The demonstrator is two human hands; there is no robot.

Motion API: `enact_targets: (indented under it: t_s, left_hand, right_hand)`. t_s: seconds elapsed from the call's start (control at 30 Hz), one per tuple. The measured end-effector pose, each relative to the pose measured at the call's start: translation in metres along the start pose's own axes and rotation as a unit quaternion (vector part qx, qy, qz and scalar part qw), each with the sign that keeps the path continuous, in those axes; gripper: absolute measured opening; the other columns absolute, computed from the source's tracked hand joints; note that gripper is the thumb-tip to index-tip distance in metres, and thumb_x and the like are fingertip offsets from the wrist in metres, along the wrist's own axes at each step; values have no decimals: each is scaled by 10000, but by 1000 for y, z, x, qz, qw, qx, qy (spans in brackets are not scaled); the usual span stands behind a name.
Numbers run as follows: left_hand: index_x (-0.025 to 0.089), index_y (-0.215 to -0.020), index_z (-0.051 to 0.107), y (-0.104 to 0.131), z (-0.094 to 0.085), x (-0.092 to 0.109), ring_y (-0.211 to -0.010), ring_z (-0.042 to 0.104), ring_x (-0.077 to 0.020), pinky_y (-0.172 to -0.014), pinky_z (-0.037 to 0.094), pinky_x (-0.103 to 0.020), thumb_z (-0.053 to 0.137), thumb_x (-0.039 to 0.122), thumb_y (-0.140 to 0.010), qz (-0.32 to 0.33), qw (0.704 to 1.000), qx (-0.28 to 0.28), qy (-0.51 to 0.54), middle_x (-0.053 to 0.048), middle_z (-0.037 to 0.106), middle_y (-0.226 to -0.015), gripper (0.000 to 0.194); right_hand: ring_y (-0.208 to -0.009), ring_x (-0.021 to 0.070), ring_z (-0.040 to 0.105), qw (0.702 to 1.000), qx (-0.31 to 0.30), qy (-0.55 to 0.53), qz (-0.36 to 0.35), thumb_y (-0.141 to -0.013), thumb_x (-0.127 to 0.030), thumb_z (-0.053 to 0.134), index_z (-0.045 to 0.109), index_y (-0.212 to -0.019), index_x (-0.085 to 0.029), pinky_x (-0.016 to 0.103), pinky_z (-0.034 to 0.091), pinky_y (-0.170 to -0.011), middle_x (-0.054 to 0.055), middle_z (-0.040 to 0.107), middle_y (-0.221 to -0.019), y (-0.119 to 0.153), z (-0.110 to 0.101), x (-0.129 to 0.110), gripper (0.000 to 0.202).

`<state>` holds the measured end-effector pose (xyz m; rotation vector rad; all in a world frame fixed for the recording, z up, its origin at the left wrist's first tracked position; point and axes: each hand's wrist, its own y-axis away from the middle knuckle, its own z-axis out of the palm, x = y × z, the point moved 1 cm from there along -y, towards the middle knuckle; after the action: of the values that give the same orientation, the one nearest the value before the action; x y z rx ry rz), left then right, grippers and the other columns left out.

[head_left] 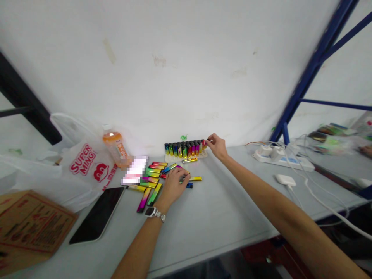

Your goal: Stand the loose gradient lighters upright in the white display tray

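Right hand pinches a shiny reddish tube beside upright black-topped tubes; left hand covers glossy rainbow sticks, grip unclear.

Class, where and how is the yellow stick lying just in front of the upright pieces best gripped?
Probably pinch the yellow stick across its middle, from above and the near side: it lies flat, long and slim, roughly crosswise, with the upright pieces close behind.

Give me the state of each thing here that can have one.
Standing coloured pieces: upright in rack
Loose coloured pieces: lying down
Bottle: upright, capped
Phone: flat, screen dark
Power strip: plugs inserted
Left hand: among loose pieces, grip unclear
Right hand: at rack end, grip unclear
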<state>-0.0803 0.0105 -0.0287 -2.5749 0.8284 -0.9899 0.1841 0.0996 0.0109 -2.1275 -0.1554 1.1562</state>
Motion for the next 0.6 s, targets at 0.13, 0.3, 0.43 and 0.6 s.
enact_targets:
  t_s: [0.13, 0.3, 0.43, 0.6]
  left_hand:
    - [227, -888, 701, 1, 0, 1, -1041, 591, -235, -980, 443, -418, 536, 365, -931, -6, 1000, -1, -2, -59, 672, -1029, 219]
    - [224, -889, 707, 0, -1, 3, -1031, 588, -233, -975, 440, -413, 537, 356, -932, -9, 1000, -6, 0, -58, 671, -1031, 219]
    - [224, -897, 717, 0, -2, 5, -1031, 584, -236, -974, 433, -418, 526, 363, -941, -12, 1000, -14, -2, -59, 672, -1030, 241]
    - [224, -883, 719, 0, -1, 4, -1035, 583, -239, -968, 432, -418, 531, 355, -939, -14, 1000, -20, -7, -61, 671, -1041, 236]
  right_hand:
    - [-632, 166, 615, 998, -31, 45, -21, -819, -364, 594, 593, -777, -202, 277, 455, -637, 9, 656, -679, -5, 5, 7, 167]
    - [-650, 162, 605, 997, -40, 67, -14, -808, -350, 598, 618, -770, -194, 277, 453, -659, 8, 672, -697, -5, 11, 13, 162]
    - [-683, 160, 615, 994, -61, 88, 5, -823, -314, 612, 645, -793, -180, 268, 460, -680, 6, 676, -716, -6, 14, 12, 141]
    - [-791, 165, 626, 977, -88, 196, -11, -928, -324, 533, 727, -936, -174, 280, 475, -779, 71, 668, -962, -3, 16, 2, 246]
